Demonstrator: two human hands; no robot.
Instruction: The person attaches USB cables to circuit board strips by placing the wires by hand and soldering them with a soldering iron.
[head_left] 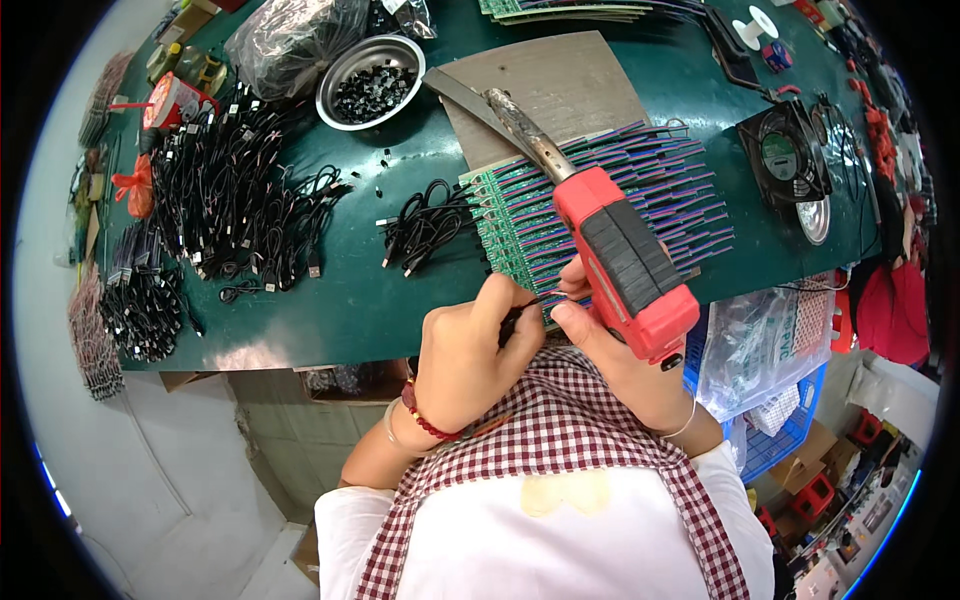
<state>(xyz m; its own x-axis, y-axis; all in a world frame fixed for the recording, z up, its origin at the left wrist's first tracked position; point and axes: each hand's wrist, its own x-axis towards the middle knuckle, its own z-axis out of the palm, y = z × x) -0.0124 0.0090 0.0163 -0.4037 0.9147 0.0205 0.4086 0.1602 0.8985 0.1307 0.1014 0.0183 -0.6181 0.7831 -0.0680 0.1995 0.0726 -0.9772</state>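
My left hand (475, 335) is closed around a thin black cable (541, 299), with a dark coil of it showing between the fingers. The cable's end runs across to my right hand (625, 375), whose thumb and fingertips are pinched together on it. Above my right hand is a red and black hot-air gun (630, 265) with a scorched metal nozzle (530, 135) pointing up and left. It hides part of that hand, and I cannot tell what supports it. Just beyond my hands lie green circuit boards (500, 225) in a row, with colored wires (660, 195) fanning right.
A bundle of black cables (430, 225) lies left of the boards. Bigger cable piles (230, 190) cover the table's left side. A metal bowl (372, 82) holds small black parts. A black fan (785, 150) stands at right, above a blue basket (790, 425).
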